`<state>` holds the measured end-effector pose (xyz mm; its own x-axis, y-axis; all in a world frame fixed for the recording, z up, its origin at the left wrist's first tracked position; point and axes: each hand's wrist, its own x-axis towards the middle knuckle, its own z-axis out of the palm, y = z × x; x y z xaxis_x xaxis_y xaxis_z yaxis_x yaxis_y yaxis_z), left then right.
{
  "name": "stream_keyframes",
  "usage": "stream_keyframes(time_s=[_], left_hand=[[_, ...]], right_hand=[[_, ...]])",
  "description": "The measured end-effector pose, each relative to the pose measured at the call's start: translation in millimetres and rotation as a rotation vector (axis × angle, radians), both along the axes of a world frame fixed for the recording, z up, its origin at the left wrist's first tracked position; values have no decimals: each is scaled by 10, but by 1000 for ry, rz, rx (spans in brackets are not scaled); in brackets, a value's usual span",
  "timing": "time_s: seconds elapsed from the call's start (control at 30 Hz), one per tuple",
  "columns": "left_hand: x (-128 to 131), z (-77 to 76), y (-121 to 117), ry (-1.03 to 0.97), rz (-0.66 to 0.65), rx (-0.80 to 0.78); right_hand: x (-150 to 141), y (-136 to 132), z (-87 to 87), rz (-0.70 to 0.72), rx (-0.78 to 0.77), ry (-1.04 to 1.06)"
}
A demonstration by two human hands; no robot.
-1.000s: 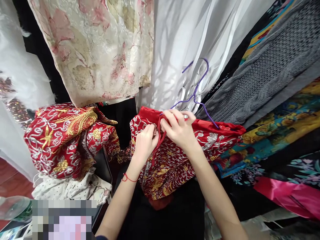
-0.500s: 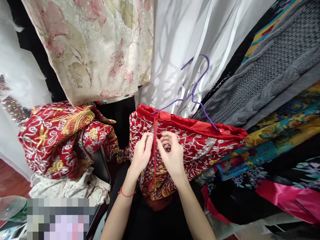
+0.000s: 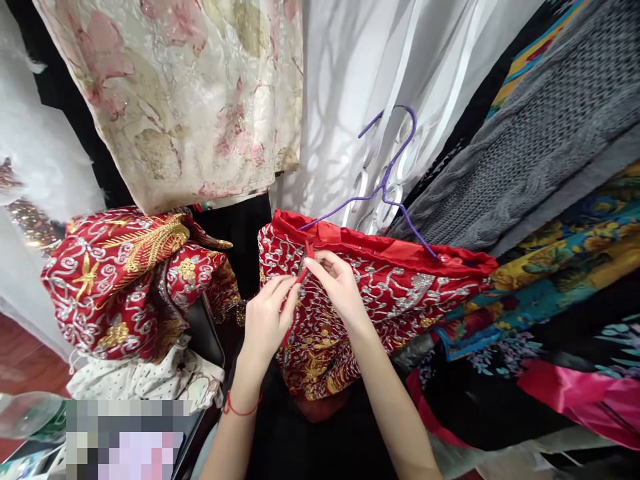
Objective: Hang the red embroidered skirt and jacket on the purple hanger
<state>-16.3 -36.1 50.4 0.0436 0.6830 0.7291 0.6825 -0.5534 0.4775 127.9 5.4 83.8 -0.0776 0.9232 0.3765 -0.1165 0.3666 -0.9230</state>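
Note:
A red embroidered garment (image 3: 390, 293) with silver and gold thread hangs on a purple wire hanger (image 3: 387, 180) in front of me. A thin red cord (image 3: 306, 257) runs down from its upper edge. My left hand (image 3: 265, 320), with a red string bracelet at the wrist, pinches the cord between thumb and fingers. My right hand (image 3: 340, 290) pinches the same cord just above, close under the garment's red top edge. Both hands lie against the embroidered front.
A second red embroidered garment (image 3: 130, 273) lies heaped on a chair at the left. A cream floral fabric (image 3: 190, 93) and white cloth (image 3: 380, 73) hang behind. Grey knitwear (image 3: 530, 147) and colourful printed fabrics (image 3: 560, 267) hang at the right.
Both hands moved down from the garment's top edge onto its front, then the right hand rose a little. The red cord went from hanging long between the hands to being gathered short.

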Motion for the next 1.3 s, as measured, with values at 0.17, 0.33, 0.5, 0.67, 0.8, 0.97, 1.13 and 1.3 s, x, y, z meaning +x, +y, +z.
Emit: stream_keyframes(time_s=[0.17,0.33,0.5,0.67,0.8,0.97,1.13,1.3], left_hand=[[-33,118,42,-80,158,66],[65,188,118,-258,26,-63],[206,257,266,-459,-122,-119],[284,209,381,-663,-185,-137],[302,194,357,-817,-196,-125],[266,188,337,-980,-311,-241],[246,162,317,-906,-323,-236],[277,137,277,-866,-404,-265]], right_hand=[[7,-8,41,1,-15,39],[-19,-12,57,72,-103,128],[-44,-38,22,98,-185,131],[-70,-99,-21,179,-217,10],[-92,-151,-6,88,-206,42],[-82,-124,24,165,-251,97],[-87,-66,23,209,-325,309],[-106,-40,-24,319,-386,411]])
